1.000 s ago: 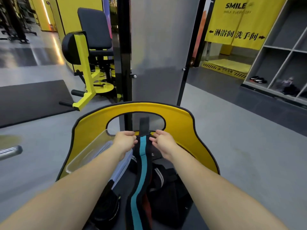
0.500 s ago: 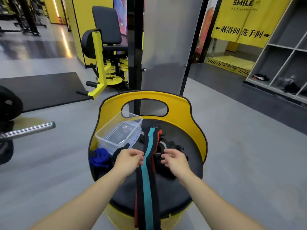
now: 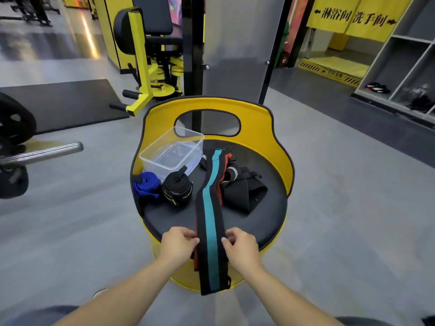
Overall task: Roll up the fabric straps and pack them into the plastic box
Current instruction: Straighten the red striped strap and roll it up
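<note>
Black elastic with a teal stripe: the strap (image 3: 209, 215) we have in hand. Left hand (image 3: 177, 246) pinches its left edge, thumb and fingertips closed on the cloth; right hand (image 3: 240, 247) pinches the right edge the same way. Both grips sit level, at the near rim of the stool seat (image 3: 266, 215).

Long axis runs straight away from us. Far end lies flat by the backrest, beside the plastic box (image 3: 173, 154); near end hangs off the seat edge below our hands. A red strap (image 3: 221, 184) lies under it, showing along the right side.

The hands are equally near, one on each edge. We judge the roll has to start from the hanging tail below the grips and travel away from us up the strap.

Two finished rolls stand just in front of the box: blue roll (image 3: 145, 187) and black roll (image 3: 177, 189), neither inside yet. The box looks empty, on the left rear of the seat, so nearer the left hand. Loose black straps (image 3: 244, 191) are heaped to the right.

Yellow backrest (image 3: 254, 128) behind; barbell sleeve (image 3: 44, 151) off to the left.
</note>
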